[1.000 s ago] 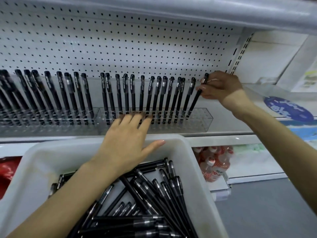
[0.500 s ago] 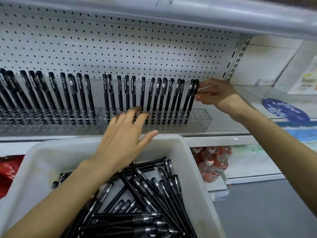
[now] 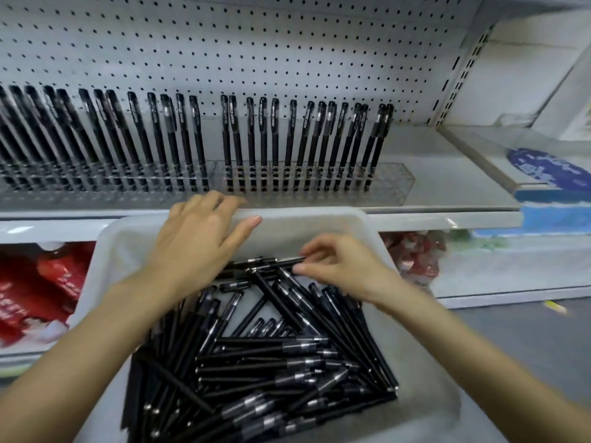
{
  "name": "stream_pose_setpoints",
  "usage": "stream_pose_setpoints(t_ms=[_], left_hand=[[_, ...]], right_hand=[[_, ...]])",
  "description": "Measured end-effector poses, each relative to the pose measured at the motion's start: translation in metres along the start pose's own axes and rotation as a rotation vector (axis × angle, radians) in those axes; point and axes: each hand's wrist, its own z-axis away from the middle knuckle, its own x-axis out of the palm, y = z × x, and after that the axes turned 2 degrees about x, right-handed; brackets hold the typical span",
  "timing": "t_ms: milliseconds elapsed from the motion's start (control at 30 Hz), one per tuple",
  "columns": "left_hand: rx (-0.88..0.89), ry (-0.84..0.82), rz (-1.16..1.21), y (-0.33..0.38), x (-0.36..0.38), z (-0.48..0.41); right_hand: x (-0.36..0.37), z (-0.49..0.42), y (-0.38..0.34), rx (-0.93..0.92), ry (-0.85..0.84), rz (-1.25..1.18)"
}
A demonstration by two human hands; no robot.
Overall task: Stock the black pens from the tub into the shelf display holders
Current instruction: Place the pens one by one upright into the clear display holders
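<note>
A first-person view looks down at a white plastic tub point(image 3: 412, 420) held up against the front edge of a grey metal shelf point(image 3: 447, 190). The tub holds a loose, criss-crossed heap of black pens point(image 3: 275, 362), most of them capped and lying flat.

The left hand point(image 3: 198, 247) lies palm down across the tub's far rim, fingers spread wide and flat, gripping nothing; its fingertips reach onto the shelf edge just below the display holders. The right hand point(image 3: 339, 266) is lowered into the tub at the far end of the heap, thumb and forefinger drawn close together around the end of one pen point(image 3: 271, 261) that lies crosswise on top (whether the pinch has fully closed on it cannot be told, as the hand is slightly blurred).

On the shelf, clear plastic display holders point(image 3: 393, 183) run in a row, with a long line of black pens point(image 3: 262, 139) standing upright in them, caps up, leaning a little. The right end of the rightmost holder has open slots with no pens. Behind the row is a white pegboard back panel point(image 3: 256, 52). Beneath the shelf, red packages point(image 3: 38, 289) show at left and small bottles point(image 3: 415, 254) at right
</note>
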Motion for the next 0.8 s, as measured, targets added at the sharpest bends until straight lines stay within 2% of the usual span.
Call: stream_pose_setpoints(t_ms=[133, 300, 433, 600, 800], left_hand=[[-0.009, 0.022, -0.056, -0.009, 0.005, 0.01], [-0.027, 0.03, -0.059, -0.007, 0.008, 0.01], [-0.017, 0.045, -0.041, -0.005, 0.01, 0.011], [-0.02, 0.057, -0.034, -0.004, 0.01, 0.011], [-0.028, 0.051, -0.038, -0.003, 0.009, 0.01]], right_hand=[[0.034, -0.017, 0.018, 0.048, 0.008, 0.054], [0.042, -0.021, 0.012, -0.01, 0.032, 0.185], [0.046, -0.022, 0.011, 0.025, 0.02, 0.247], [0.047, -0.026, 0.02, 0.115, -0.016, 0.106], [0.047, -0.027, 0.021, 0.056, -0.031, -0.001]])
